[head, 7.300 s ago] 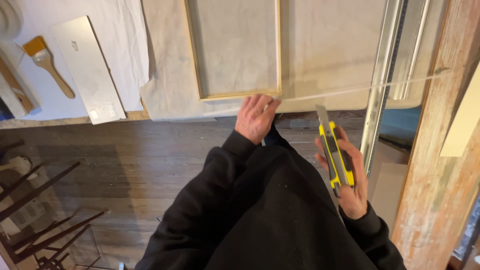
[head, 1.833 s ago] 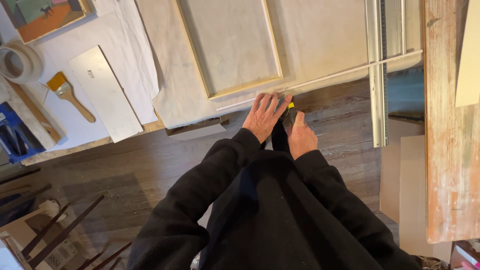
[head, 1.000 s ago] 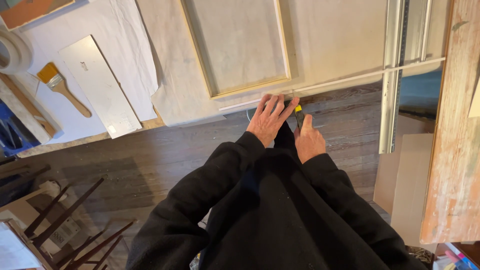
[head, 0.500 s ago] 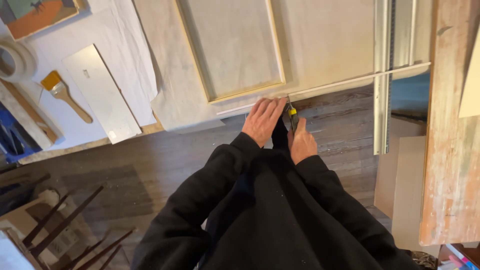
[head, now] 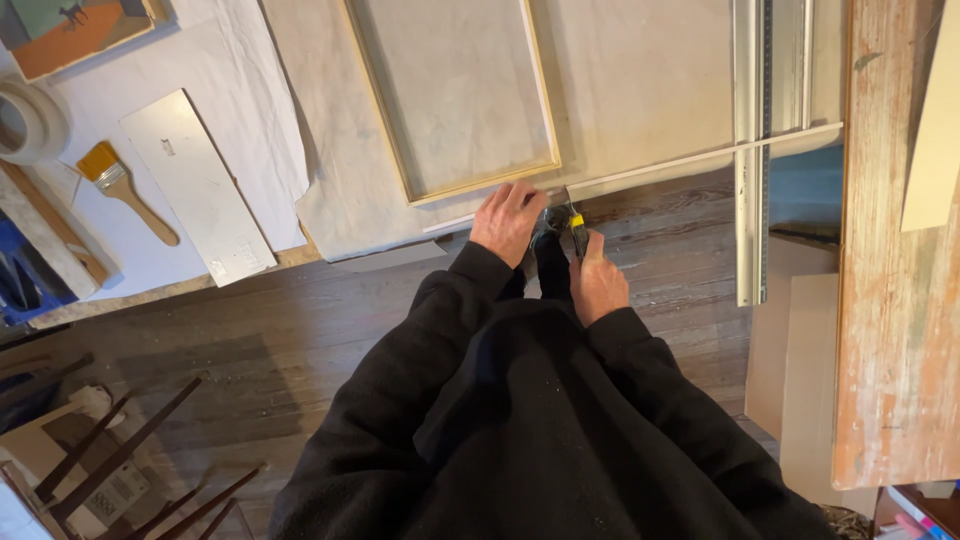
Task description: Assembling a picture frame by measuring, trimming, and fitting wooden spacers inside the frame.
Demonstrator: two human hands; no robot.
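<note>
Art studio or framing workshop. Wood stretcher frame [head: 452, 100] on loose canvas [head: 640, 90] at 12 o'clock, metal T-square [head: 755, 150] at 2, brush [head: 122, 187], tape roll [head: 30, 120] and painting [head: 75, 28] at 10–11. Worn plank floor [head: 240, 330], paint-stained board [head: 895, 300] at 3.

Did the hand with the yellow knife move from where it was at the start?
Yes. The right hand with the yellow knife went up and left to the canvas edge, beside the left hand.

matt cloth canvas [head: 640, 90], pale wooden frame [head: 545, 110], brushed metal ruler [head: 752, 150], worn wood floor [head: 250, 330].
</note>
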